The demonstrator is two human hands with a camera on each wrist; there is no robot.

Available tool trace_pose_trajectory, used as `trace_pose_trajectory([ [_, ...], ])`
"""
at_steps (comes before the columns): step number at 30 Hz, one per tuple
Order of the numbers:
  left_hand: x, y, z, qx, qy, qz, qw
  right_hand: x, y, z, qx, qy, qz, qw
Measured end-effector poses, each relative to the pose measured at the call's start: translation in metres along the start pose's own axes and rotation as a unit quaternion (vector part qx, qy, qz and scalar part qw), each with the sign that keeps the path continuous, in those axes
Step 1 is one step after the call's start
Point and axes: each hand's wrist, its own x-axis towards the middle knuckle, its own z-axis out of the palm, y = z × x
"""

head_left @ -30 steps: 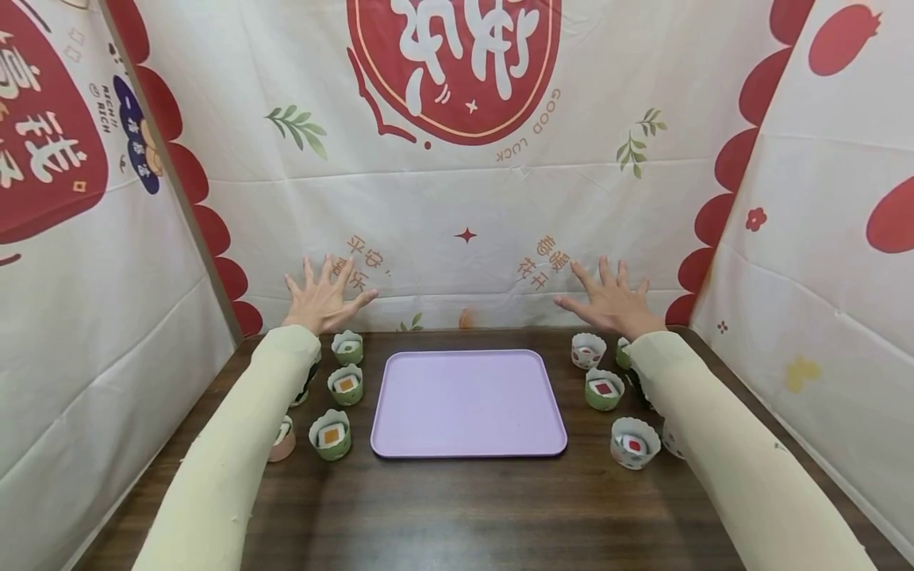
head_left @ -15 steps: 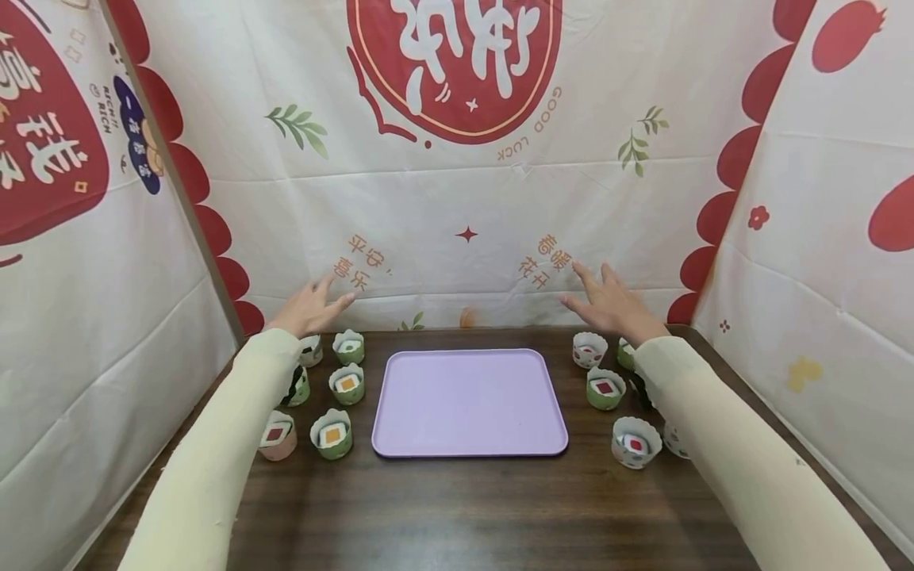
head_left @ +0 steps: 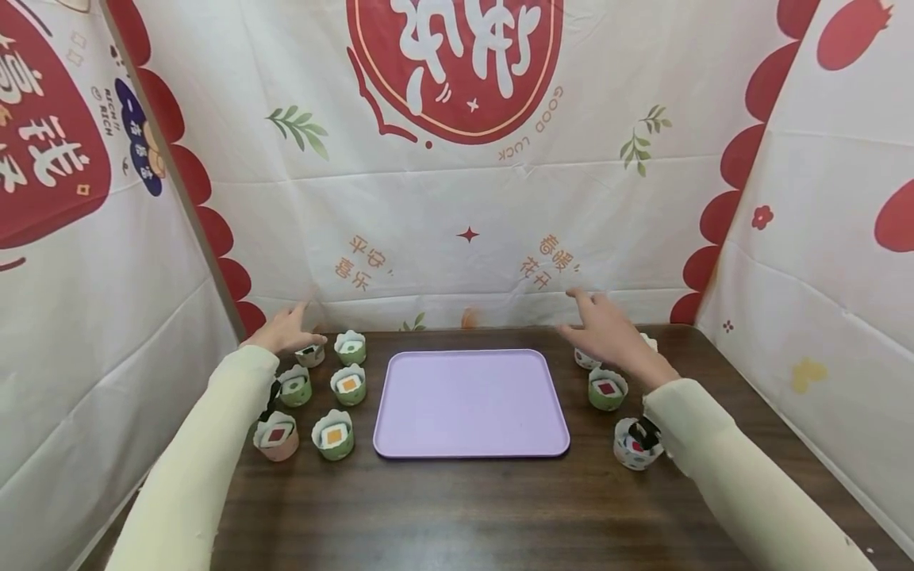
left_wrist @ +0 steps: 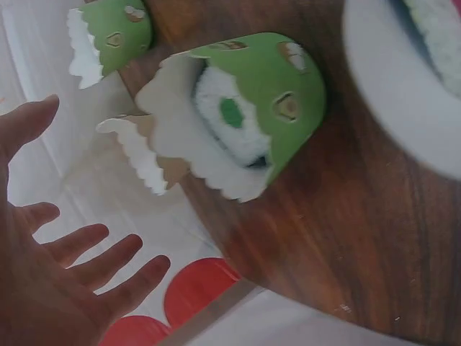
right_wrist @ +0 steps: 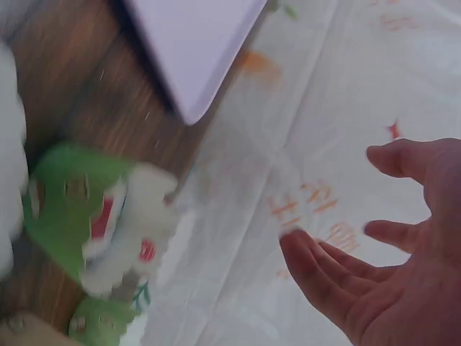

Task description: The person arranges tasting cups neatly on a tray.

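Note:
In the head view my left hand (head_left: 282, 329) hovers over the back of the left group of paper cups, fingers loosely extended and holding nothing. Close to it stand a patterned cup (head_left: 310, 356) and a green cup (head_left: 303, 393). The left wrist view shows spread fingers beside a green paper cup (left_wrist: 299, 108) with a sushi roll (left_wrist: 248, 130) inside, green at its centre. My right hand (head_left: 607, 329) is in the air above the right group, partly covering a cup behind it. Below it, a green cup (head_left: 607, 399) holds a red-centred sushi roll (head_left: 607, 387). The right wrist view shows that hand (right_wrist: 389, 267) grasping nothing.
A lilac tray (head_left: 471, 404) lies on the dark wooden table (head_left: 457, 507) between the two cup groups. Several cups with sushi rolls flank it, including a pink one (head_left: 277, 446) at front left. A printed cloth (head_left: 464, 277) encloses the back and sides.
Both hands have come down from in front of the back cloth toward the cups. The left has also shifted left, uncovering more cups. Its widely spread fingers have relaxed. Cups and tray stay put.

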Motion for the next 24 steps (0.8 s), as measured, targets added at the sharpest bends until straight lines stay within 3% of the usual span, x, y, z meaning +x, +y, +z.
trace_pose_trajectory([
  [6, 0.002, -0.008, 0.014, -0.002, -0.019, -0.02, 0.9996, -0.023, -0.02, 0.013, 0.01, -0.01, 0.0, 0.9999],
  [13, 0.006, -0.008, 0.028, -0.011, -0.035, -0.039, 0.9986, -0.05, -0.041, 0.038, 0.051, -0.091, 0.028, 0.9941],
  [17, 0.01, -0.01, 0.035, -0.004, -0.036, -0.044, 0.9984, -0.059, -0.042, 0.055, 0.05, -0.109, 0.042, 0.9919],
  [24, 0.017, -0.02, 0.039, 0.011, -0.022, -0.023, 0.9994, -0.066, -0.036, 0.07, 0.025, -0.114, 0.066, 0.9909],
])
